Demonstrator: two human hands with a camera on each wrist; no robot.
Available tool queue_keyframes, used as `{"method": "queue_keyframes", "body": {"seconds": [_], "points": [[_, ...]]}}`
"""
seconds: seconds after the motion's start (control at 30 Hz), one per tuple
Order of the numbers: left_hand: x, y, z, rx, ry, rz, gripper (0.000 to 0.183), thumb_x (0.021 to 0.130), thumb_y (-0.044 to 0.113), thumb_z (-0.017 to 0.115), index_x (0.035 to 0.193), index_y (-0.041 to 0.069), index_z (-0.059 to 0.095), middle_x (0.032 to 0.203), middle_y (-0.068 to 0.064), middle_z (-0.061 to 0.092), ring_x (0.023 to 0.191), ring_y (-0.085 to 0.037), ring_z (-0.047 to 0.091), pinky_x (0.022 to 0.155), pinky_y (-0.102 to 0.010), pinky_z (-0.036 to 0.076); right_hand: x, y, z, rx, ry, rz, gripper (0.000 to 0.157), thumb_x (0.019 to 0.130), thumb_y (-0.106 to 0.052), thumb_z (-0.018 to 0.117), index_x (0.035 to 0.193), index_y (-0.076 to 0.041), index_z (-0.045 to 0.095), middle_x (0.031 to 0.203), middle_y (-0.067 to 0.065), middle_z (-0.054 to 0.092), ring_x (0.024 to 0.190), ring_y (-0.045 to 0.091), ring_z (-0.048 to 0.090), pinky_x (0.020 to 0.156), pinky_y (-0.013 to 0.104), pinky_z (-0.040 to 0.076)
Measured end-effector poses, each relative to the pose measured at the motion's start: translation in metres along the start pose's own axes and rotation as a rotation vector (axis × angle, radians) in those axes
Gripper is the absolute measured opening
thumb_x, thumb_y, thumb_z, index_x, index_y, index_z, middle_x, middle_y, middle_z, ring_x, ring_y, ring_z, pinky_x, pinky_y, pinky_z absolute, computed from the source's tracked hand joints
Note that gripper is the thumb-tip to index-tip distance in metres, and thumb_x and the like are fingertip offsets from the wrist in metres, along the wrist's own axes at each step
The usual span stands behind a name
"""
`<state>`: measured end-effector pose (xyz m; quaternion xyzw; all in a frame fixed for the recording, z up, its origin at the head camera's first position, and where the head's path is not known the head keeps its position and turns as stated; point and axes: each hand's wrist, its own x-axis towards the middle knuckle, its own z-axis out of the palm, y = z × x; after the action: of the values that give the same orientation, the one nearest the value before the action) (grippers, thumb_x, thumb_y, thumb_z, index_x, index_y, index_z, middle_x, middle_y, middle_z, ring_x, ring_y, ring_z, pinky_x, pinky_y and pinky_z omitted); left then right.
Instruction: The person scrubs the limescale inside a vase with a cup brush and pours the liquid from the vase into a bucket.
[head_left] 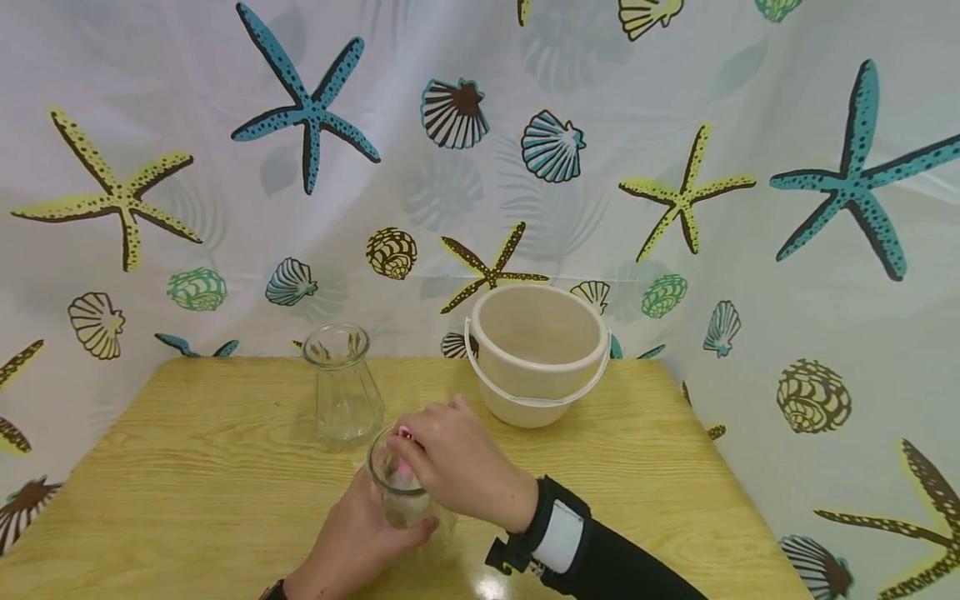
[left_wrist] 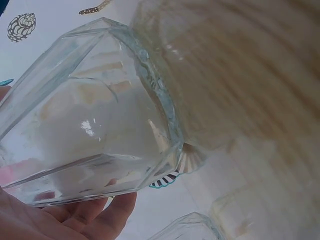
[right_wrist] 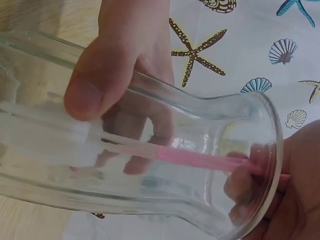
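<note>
My left hand [head_left: 360, 533] grips a clear glass vase [head_left: 402, 506] low on its side, with the thumb across the front. The vase has flat facets and a flared round rim. At its mouth my right hand [head_left: 468, 462] holds a bottle brush [right_wrist: 200, 159] by the pink handle, fingertips inside the rim. Through the glass in the right wrist view, the white brush head [right_wrist: 50, 132] lies deep in the vase, towards the base. In the left wrist view, the faceted base of the vase faces the camera, with fingers [left_wrist: 117, 212] curled behind it.
A second glass vase [head_left: 347, 408] stands behind the held one, to the left. At the back right is a cream bucket [head_left: 540, 383], its handle hanging at the front. The wooden table [head_left: 187, 467] meets a curtain [head_left: 420, 200] printed with starfish and shells.
</note>
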<state>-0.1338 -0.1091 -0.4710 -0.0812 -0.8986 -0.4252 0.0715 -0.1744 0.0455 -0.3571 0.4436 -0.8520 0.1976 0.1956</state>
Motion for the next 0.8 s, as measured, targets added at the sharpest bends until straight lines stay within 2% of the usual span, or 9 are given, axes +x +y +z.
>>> {"method": "queue_keyframes", "body": {"seconds": [0.17,0.43,0.7,0.8], "points": [[0.0010,-0.0001,0.0004,0.008,-0.004,-0.013,0.093,0.063,0.060,0.079,0.138,0.031,0.032,0.123,0.007,0.047,0.100,-0.007,0.050,0.079,-0.042,0.048,-0.0008,0.0009,-0.0005,-0.017,0.002,0.002,0.020,0.096,-0.026,0.057,0.077,-0.022,0.062,0.064,-0.017,0.052,0.061,-0.001,0.039,0.061,0.028,0.028],[0.0020,-0.0001,-0.0008,0.017,0.000,0.026,0.086,0.065,0.055,0.080,0.136,0.040,0.033,0.130,0.010,0.044,0.109,-0.007,0.045,0.082,-0.045,0.048,-0.0039,-0.0008,-0.0016,-0.115,-0.018,-0.038,0.021,0.094,-0.027,0.058,0.075,-0.022,0.066,0.062,-0.016,0.049,0.059,0.002,0.038,0.061,0.029,0.029],[0.0020,0.0001,-0.0007,0.001,-0.016,0.020,0.082,0.066,0.063,0.075,0.133,0.041,0.033,0.130,0.011,0.043,0.109,-0.006,0.045,0.083,-0.046,0.048,-0.0060,-0.0020,-0.0047,-0.052,-0.079,-0.033,0.025,0.096,-0.031,0.055,0.073,-0.024,0.059,0.061,-0.016,0.045,0.057,0.000,0.036,0.059,0.028,0.029],[0.0015,0.0006,-0.0001,-0.002,-0.022,-0.002,0.082,0.065,0.068,0.072,0.132,0.040,0.033,0.130,0.010,0.043,0.109,-0.006,0.045,0.083,-0.046,0.048,-0.0062,-0.0035,-0.0074,-0.005,-0.110,-0.022,0.028,0.097,-0.030,0.054,0.069,-0.025,0.055,0.059,-0.016,0.044,0.056,-0.001,0.036,0.068,0.033,0.036]]}}
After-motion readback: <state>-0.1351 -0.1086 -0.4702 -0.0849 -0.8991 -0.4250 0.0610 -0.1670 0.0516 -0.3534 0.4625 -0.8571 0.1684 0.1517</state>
